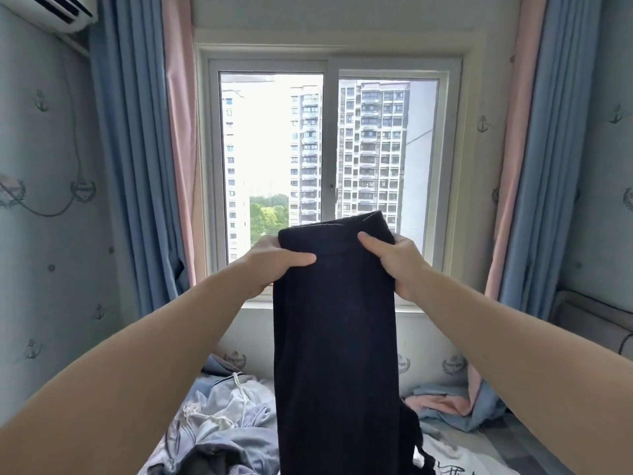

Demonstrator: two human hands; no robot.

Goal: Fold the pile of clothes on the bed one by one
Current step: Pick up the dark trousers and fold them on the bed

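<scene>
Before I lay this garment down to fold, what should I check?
1. Left hand grips the garment at its top edge: ok.
2. Right hand grips the opposite top corner: ok.
3. Garment hangs straight, without a twist: ok.
4. Lower end is free of the pile: cannot tell, it runs out of frame.
5. Flat free spot on the bed in front: cannot tell, the garment hides it.
</scene>
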